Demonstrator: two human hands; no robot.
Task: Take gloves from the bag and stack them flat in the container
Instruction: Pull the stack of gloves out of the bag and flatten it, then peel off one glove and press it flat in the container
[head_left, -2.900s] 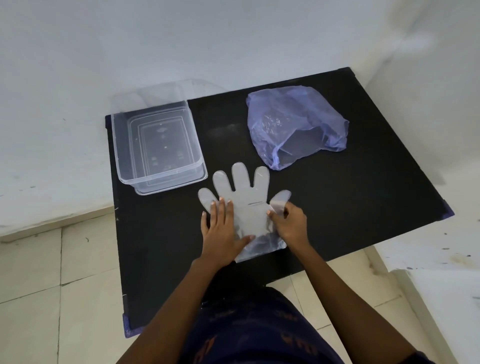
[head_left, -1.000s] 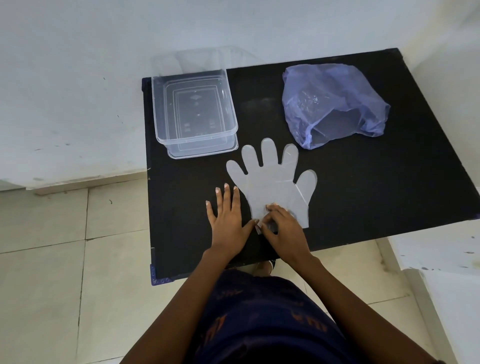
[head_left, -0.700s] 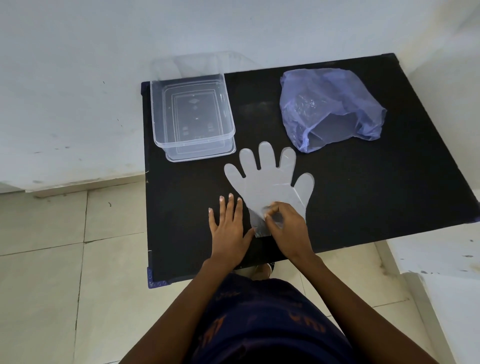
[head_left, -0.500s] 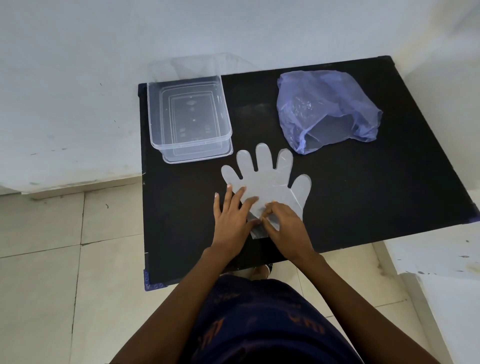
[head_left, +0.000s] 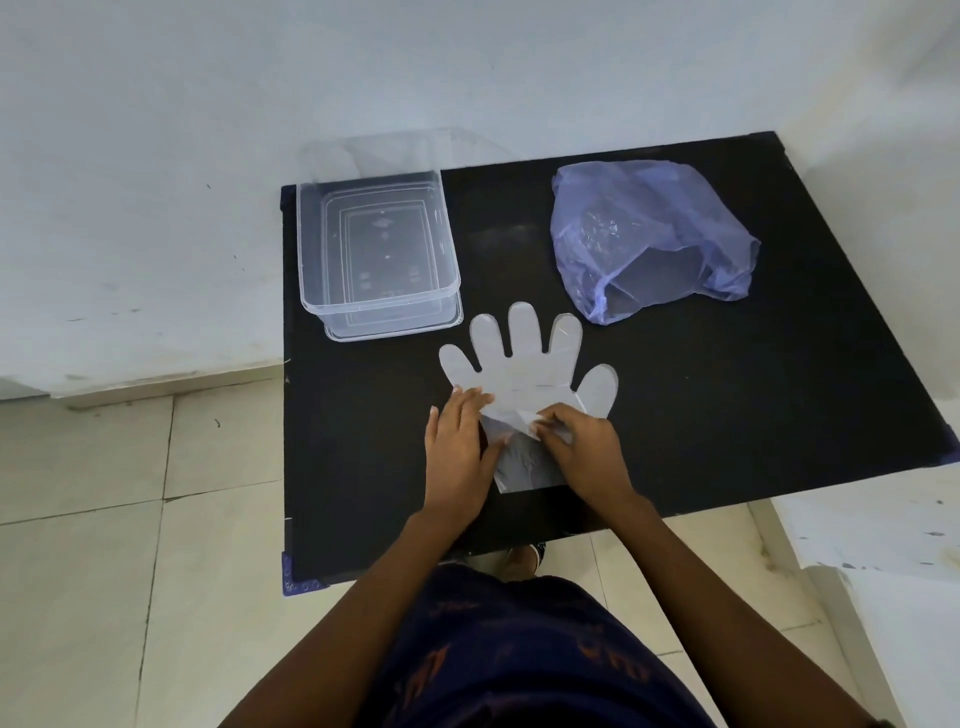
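A clear plastic glove (head_left: 524, 366) lies flat on the black table (head_left: 727, 415), fingers pointing away from me. My left hand (head_left: 457, 447) presses flat on its left side near the cuff. My right hand (head_left: 582, 447) pinches a thin top layer of the glove at the palm and lifts it into a small peak. The clear rectangular container (head_left: 376, 254) stands at the back left with nothing visible inside. The crumpled blue plastic bag (head_left: 649, 239) lies at the back right, its mouth facing me.
A white wall runs behind and to the right of the table. Tiled floor lies to the left and below. The table's front edge is just below my wrists. A white paint-stained surface (head_left: 883, 530) sits at the lower right.
My left hand slid from beside the glove onto its left side. My right hand pinched and raised a layer of plastic at the palm. The glove itself stayed in place.
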